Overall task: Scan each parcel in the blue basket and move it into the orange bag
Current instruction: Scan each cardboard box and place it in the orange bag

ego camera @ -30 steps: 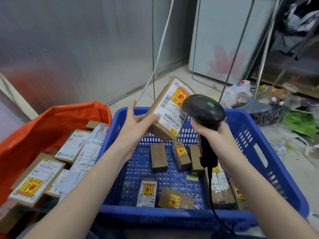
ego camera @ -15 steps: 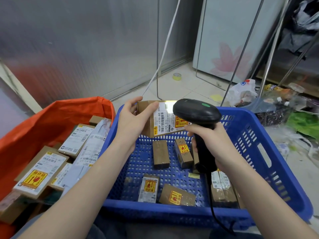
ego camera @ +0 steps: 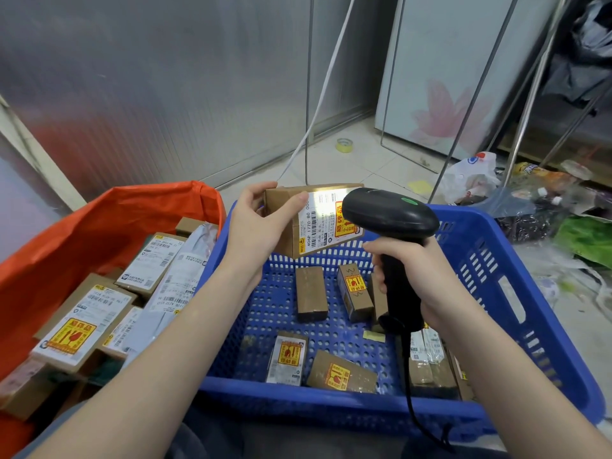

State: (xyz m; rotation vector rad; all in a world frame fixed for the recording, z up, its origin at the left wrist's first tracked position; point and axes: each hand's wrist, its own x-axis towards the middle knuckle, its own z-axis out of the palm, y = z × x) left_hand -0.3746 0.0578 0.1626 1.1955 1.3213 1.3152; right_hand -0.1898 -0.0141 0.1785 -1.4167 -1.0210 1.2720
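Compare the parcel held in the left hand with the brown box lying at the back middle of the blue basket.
The held parcel is lifted above the blue basket, gripped by the left hand; the plain brown box lies on the basket floor, untouched. The held parcel shows a white label and a yellow sticker; the plain brown box shows neither. The held parcel looks larger. Both are brown cardboard.

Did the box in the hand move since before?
Yes. The box tipped from slanting to level and sank toward the basket rim, under the scanner.

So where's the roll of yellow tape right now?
The tape roll lies on the tiled floor beyond the blue basket, near the white cable.
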